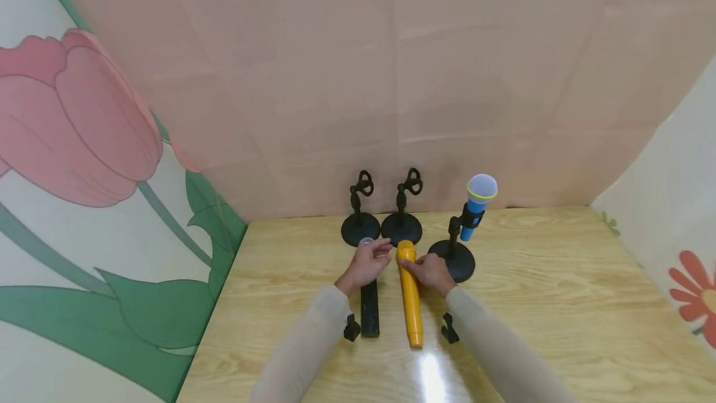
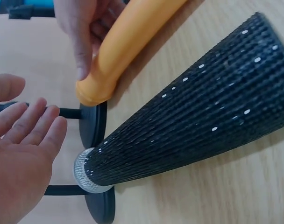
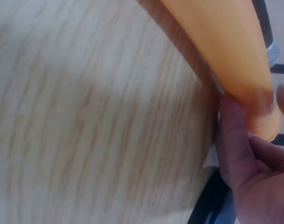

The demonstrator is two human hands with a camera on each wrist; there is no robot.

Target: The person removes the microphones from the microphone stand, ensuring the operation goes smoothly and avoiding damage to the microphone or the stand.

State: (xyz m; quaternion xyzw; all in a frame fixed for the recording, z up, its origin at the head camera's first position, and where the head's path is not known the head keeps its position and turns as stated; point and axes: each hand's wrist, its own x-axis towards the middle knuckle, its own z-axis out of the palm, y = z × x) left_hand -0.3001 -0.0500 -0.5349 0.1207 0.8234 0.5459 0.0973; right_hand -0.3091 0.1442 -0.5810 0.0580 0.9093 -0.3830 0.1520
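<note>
My right hand (image 1: 433,271) holds an orange microphone (image 1: 411,306) near its head end, thumb across the top and fingers along its right side. The microphone lies lengthwise on the table, head toward the back. To its left lies a black studded microphone (image 2: 193,107) with a silver head (image 2: 83,170). Above that head end hovers my left hand (image 1: 366,264), palm turned inward and fingers extended, with nothing in it. In the left wrist view, its spread fingers (image 2: 37,123) show apart from both microphones.
Two black microphone stands with empty ring clips, one left (image 1: 360,229) and one in the middle (image 1: 401,227), stand near the back wall. A third stand (image 1: 454,261), just right of my right hand, carries a blue microphone (image 1: 477,204) with a white head. Wood-grain table (image 1: 537,303) extends on both sides.
</note>
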